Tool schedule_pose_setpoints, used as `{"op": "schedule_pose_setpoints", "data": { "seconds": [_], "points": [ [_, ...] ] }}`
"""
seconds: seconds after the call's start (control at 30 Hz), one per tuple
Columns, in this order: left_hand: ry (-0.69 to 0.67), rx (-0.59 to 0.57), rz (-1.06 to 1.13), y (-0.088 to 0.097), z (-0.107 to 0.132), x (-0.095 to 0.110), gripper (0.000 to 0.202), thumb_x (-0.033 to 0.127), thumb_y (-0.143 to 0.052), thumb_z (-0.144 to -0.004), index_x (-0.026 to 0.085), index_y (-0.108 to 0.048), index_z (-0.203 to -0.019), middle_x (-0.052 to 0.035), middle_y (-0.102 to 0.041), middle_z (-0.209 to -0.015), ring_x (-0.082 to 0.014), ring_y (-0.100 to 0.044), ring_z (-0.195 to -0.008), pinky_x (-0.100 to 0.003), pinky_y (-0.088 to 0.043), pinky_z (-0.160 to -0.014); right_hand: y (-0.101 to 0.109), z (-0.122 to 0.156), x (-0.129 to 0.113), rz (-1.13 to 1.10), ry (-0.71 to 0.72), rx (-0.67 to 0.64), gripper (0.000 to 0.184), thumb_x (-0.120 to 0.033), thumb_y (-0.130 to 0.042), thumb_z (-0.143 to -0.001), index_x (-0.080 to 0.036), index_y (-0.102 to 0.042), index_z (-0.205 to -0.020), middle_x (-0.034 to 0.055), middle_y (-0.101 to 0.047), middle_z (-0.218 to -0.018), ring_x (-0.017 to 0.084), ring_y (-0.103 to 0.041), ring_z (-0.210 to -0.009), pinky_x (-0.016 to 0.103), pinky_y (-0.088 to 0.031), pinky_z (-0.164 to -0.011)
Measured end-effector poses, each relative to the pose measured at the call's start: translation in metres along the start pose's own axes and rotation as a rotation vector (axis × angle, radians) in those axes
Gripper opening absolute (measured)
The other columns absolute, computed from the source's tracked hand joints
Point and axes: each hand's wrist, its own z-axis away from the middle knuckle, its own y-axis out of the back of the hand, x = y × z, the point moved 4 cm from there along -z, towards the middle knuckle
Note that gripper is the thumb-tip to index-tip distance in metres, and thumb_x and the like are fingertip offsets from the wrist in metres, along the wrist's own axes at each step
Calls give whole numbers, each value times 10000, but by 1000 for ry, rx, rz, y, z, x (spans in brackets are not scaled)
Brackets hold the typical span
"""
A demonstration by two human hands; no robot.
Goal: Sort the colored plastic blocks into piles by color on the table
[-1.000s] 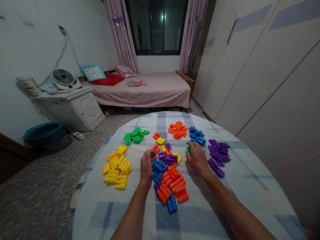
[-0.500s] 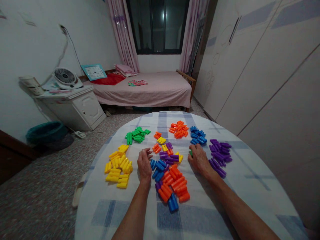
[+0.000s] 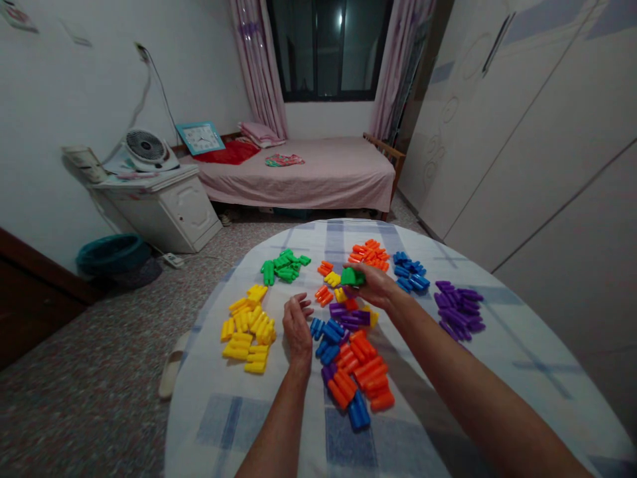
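My right hand (image 3: 374, 284) is closed on a green plastic block (image 3: 352, 276), held a little above the table between the orange pile (image 3: 369, 253) and the mixed pile (image 3: 351, 345). My left hand (image 3: 297, 323) rests beside the mixed pile's left edge, fingers loosely curled and apart, holding nothing. Sorted piles lie around: green (image 3: 283, 267), yellow (image 3: 247, 326), blue (image 3: 410, 271), purple (image 3: 458, 308).
The blocks lie on a round table with a white and blue checked cloth (image 3: 259, 425). A slipper (image 3: 172, 373) lies on the floor at the left. Beyond stand a white cabinet (image 3: 164, 209) with a fan, a teal basin (image 3: 112, 253), a bed (image 3: 308, 176) and wardrobe doors (image 3: 537, 146).
My right hand has lifted a green block from beside the blue pile and carried it left over the table's middle. The left hand drew back slightly from the blocks. The view shifted left.
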Motion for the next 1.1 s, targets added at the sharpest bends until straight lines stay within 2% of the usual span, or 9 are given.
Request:
{"op": "schedule_pose_setpoints", "data": {
  "seconds": [0.1, 0.2, 0.33, 0.47, 0.6, 0.77, 0.9, 1.0, 1.1],
  "points": [
    [8, -8, -5, 0, -1, -2, 617, 640, -299, -867, 146, -617, -1055, -118, -660, -949, -177, -650, -810, -285, -521, -685, -39, -19, -9, 45, 12, -15, 205, -298, -469, -830, -157, -585, -922, 45, -621, -728, 157, -591, -684, 293, -516, -635],
    [8, -3, -12, 1, -1, -3, 623, 637, -285, -873, 144, -615, -1064, -116, -661, -952, -169, -646, -787, -289, -518, -694, -57, -28, -15, 116, 72, -10, 312, -362, -472, -848, -188, -578, -1085, 74, -648, -981, 180, -612, -876, 315, -511, -732],
    [19, 3, -24, 1, -2, -1, 622, 632, -275, -877, 144, -616, -1058, -111, -660, -949, -158, -637, -753, -293, -510, -704, -51, -6, -14, 288, 202, -9, 389, -304, -514, -834, -175, -554, -1200, 97, -562, -1249, 201, -533, -1110, 331, -438, -910],
    [2, -6, -34, -1, 0, 3, 607, 621, -274, -882, 147, -612, -1054, -106, -661, -941, -150, -630, -732, -289, -511, -690, -44, 48, 2, 692, 465, -191, 359, -256, -557, -821, -148, -598, -1161, 96, -607, -1129, 186, -573, -986, 327, -429, -903],
    [5, -53, -45, -3, 3, 5, 631, 636, -269, -877, 136, -600, -1075, -113, -669, -917, -149, -630, -699, -270, -512, -618, -46, 87, 30, 1017, 552, -227, 415, -248, -634, -774, -177, -591, -1180, 105, -559, -1162, 211, -536, -1041, 344, -416, -913],
    [-1, -69, -69, -3, 2, 1, 634, 634, -260, -883, 135, -601, -1073, -105, -670, -889, -132, -615, -640, -264, -517, -601, -52, 89, 48, 1183, 554, -105, 223, -218, -557, -813, -182, -613, -1025, 83, -570, -1061, 196, -528, -990, 300, -429, -843],
    [-44, -55, -82, -3, 1, 0, 612, 625, -270, -884, 137, -600, -1050, -100, -657, -889, -144, -639, -716, -267, -529, -651, -51, 86, 48, 1204, 527, -7, 224, -217, -520, -827, -176, -589, -1036, 86, -568, -1058, 187, -548, -951, 284, -434, -808],
    [-10, -81, -69, -5, 2, -1, 626, 641, -270, -875, 138, -570, -1096, -89, -649, -865, -145, -634, -641, -265, -521, -561, -56, 85, 46, 1227, 531, -33, 307, -231, -528, -825, -194, -570, -1126, 90, -563, -1098, 198, -561, -976, 289, -439, -800],
    [-21, -74, -69, -4, 2, 1, 622, 634, -263, -879, 140, -567, -1102, -101, -651, -891, -159, -642, -691, -260, -516, -548, -64, 82, 46, 1289, 512, -87, 286, -283, -550, -825, -188, -597, -1091, 100, -574, -1080, 222, -573, -973, 302, -444, -770]
  ]
}}
